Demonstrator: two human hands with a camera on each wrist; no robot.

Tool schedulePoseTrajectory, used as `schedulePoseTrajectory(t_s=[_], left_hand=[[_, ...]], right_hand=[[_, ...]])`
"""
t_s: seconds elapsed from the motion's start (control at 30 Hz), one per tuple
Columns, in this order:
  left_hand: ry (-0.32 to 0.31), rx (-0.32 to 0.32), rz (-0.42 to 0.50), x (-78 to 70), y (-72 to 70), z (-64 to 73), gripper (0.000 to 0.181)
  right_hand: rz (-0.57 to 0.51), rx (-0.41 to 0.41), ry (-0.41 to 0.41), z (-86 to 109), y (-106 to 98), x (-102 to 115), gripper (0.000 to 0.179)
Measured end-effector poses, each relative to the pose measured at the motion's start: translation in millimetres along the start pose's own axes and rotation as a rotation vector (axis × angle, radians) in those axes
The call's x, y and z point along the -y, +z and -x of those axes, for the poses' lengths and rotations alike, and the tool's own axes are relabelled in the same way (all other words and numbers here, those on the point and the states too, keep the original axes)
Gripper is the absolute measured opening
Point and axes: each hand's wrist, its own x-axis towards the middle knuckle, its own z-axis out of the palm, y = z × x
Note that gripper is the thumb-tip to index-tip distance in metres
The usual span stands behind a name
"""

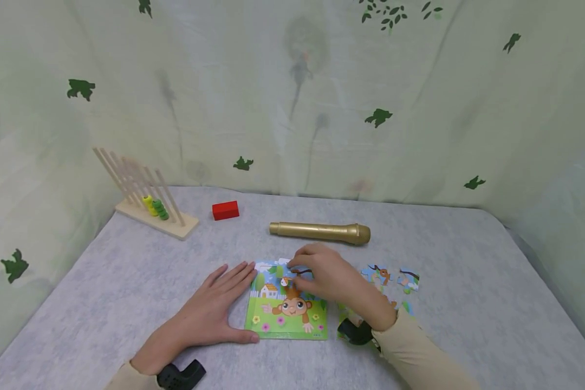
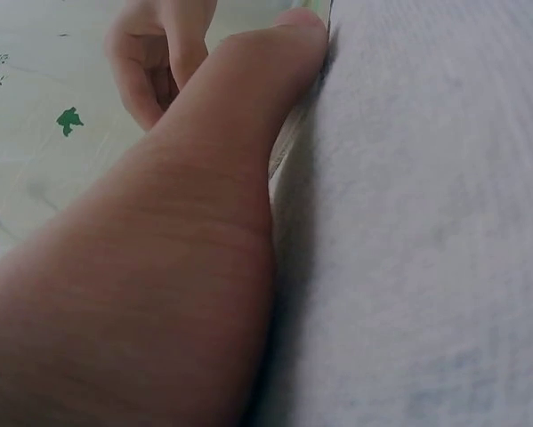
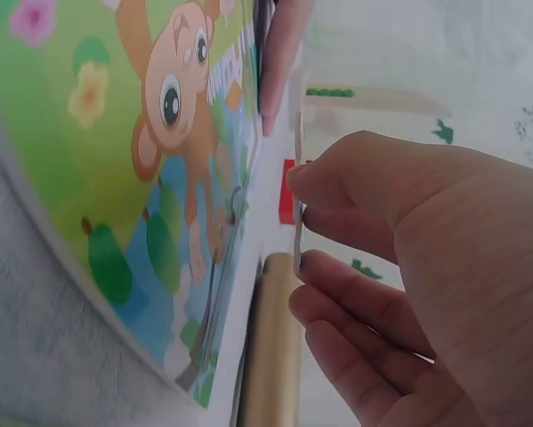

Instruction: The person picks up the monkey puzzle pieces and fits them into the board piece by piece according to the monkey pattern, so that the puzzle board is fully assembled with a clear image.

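Note:
A square jigsaw puzzle board (image 1: 285,325) with a monkey picture lies on the grey table. My left hand (image 1: 213,309) rests flat at its left side, fingers spread, with the fingertips and thumb by the board's edge. Over the upper part of the board is my right hand (image 1: 325,277). It pinches a thin puzzle piece (image 3: 298,238) between thumb and fingers, seen edge-on above the board in the right wrist view. The face of that piece is mostly hidden. Loose puzzle pieces (image 1: 409,279) lie to the right, some covered by my right forearm.
Behind the board lies a gold microphone (image 1: 317,232). A red block (image 1: 225,210) sits further left. At the back left stands a wooden peg rack (image 1: 175,228) with yellow and green beads. A pale curtain (image 1: 273,97) hangs behind the table.

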Motion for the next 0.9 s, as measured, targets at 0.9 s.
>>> schedulePoseTrajectory(t_s=[0.9], left_hand=[[0.026, -0.028, 0.007, 1.1, 0.7, 0.8, 0.124]], right_hand=[[0.018, 0.137, 0.013, -26.1, 25, 15, 0.022]])
